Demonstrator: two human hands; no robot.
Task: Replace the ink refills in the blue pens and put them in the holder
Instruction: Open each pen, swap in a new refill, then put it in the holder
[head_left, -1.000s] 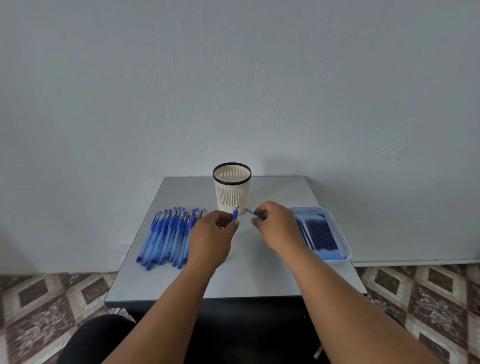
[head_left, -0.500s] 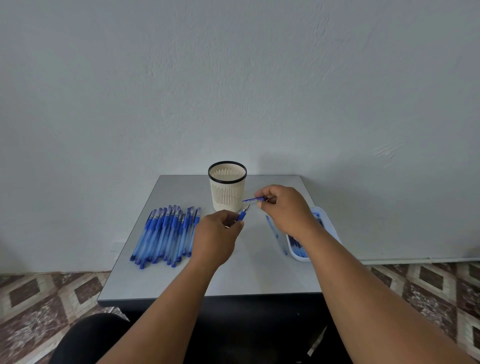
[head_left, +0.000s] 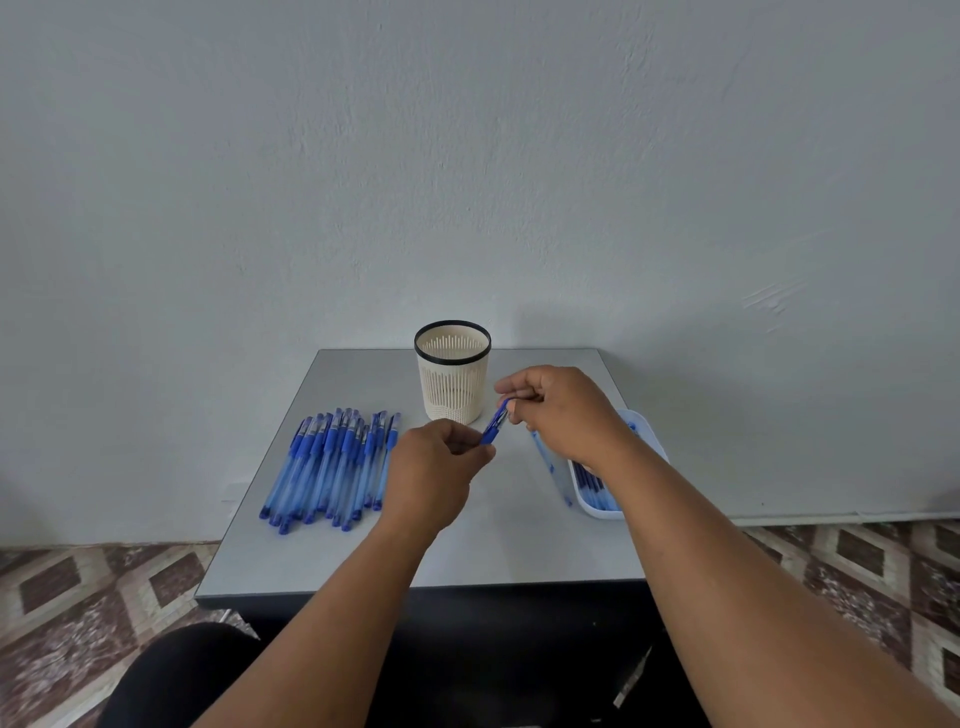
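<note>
— Over the middle of the bench (head_left: 363, 551), just in front of the holder (head_left: 452, 371), what are the two hands doing?

— Each grip is closed on the one pen (head_left: 494, 427). The left hand (head_left: 435, 470) has its fingers curled round the lower barrel, most of which is hidden in the fist. The right hand (head_left: 558, 410) pinches the upper, dark blue end between thumb and fingertips. The pen is held off the bench, tilted up and to the right.

— So which step is that?

— It looks like seating the front piece back on the barrel, or else working a refill in — the parts are too small and blurred to say which. I would judge this pen close to done and the task barely begun: no pen shows above the holder's rim, and a whole row of blue pens (head_left: 332, 462) lies near the left edge.

— How should it be done well?

— Keep the left hand steady and let only the right hand turn. Line both parts up along one axis before twisting, so the thread does not cross. Stop at the first firm resistance — thin plastic can crack.

— And then?

— The holder stands right behind the hands, so a short lift should do. The tray of refills (head_left: 631, 512) sits by the right edge, under the right forearm; mind not to knock it.
</note>
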